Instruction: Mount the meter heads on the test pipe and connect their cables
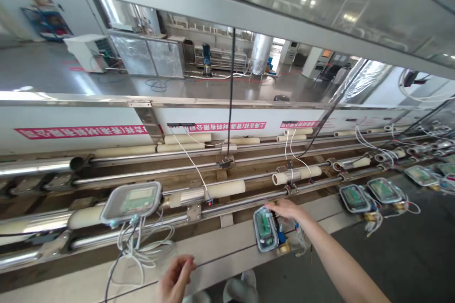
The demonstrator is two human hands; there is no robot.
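Observation:
My right hand is at the far end of a small clear plastic box, its fingertips on the upper rim. Inside the box is a green circuit board; a blue part, a brass fitting and thin wires are beside it. The box rests on a pale metal ledge. Lower and to the left, my left hand hovers over the ledge's front, fingers curled and thumb against them. Whatever it might hold is hidden. A larger box with a board is left of it, with coiled white cables hanging below.
Steel rods and cream rollers run lengthwise behind the ledge. More board boxes stand along the right. A black cord hangs down in the middle. A metal hood overhangs the bench. My shoes show below.

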